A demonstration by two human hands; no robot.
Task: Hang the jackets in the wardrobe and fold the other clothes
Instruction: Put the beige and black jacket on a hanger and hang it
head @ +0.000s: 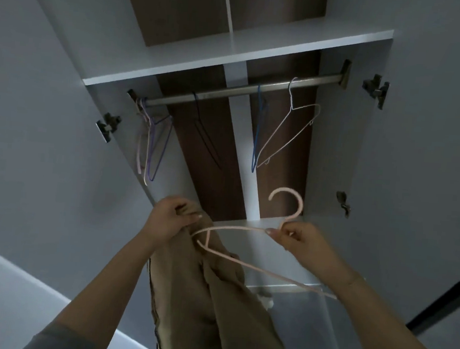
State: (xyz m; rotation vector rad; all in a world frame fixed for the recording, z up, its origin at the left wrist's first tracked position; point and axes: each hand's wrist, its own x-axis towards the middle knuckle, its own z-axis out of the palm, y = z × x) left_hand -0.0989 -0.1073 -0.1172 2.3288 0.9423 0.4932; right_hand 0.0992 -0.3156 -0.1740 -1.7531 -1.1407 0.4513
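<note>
Open white wardrobe (233,45) (brown back), left grip (168,220) clutching jacket (213,297), right grip (299,239) pinching hanger (244,261)

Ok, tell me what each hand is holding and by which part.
Left hand grips the tan jacket by its bunched top edge. Right hand pinches the pink hanger at the neck, just below its hook.

Metal wardrobe rail (238,91) under white shelf (232,61), several bare wire hangers (287,129) hooked on it

Matt tan cloth jacket (222,297), smooth pink hanger (249,229), metal rail (229,93), wood-grain back panel (205,156).
</note>
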